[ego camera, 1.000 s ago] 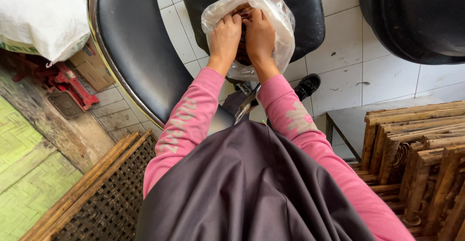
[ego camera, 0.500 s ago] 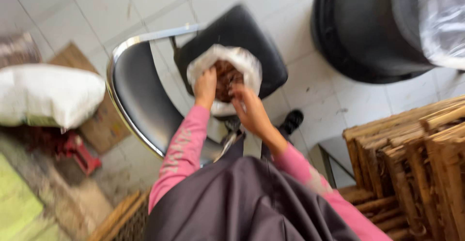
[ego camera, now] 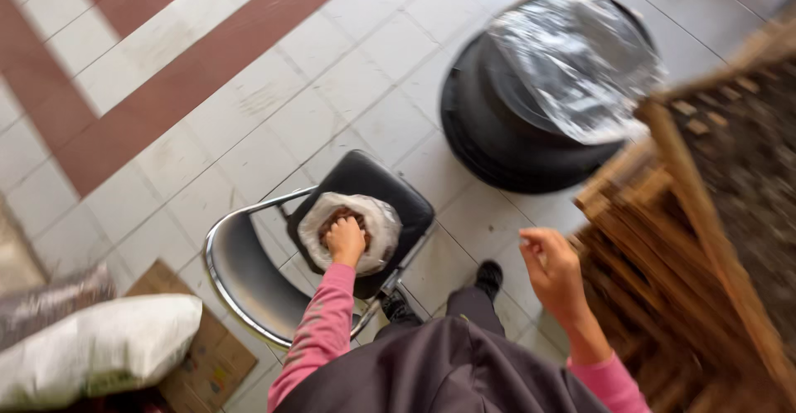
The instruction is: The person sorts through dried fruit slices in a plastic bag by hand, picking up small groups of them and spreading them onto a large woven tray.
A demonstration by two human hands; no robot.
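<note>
A clear plastic bag [ego camera: 377, 230] with brown stuff inside rests on the black seat of a tipped metal-framed chair [ego camera: 249, 272]. My left hand [ego camera: 345, 239] is pressed into the bag's open top, fingers closed on it. My right hand [ego camera: 551, 268] is off the bag, raised in the air to the right with fingers loosely curled and nothing in it. Both arms wear pink sleeves. The picture is blurred.
A big black tub [ego camera: 514, 123] with a crumpled plastic sheet [ego camera: 580, 65] in it stands on the tiled floor [ego camera: 207, 89] behind. Stacked wooden crates [ego camera: 705, 239] fill the right side. A stuffed white sack [ego camera: 91, 347] lies at the lower left on cardboard [ego camera: 203, 359].
My right hand has let go of the bag and swung out to the right. The view has risen well above the chair, so the tub and floor show more.
</note>
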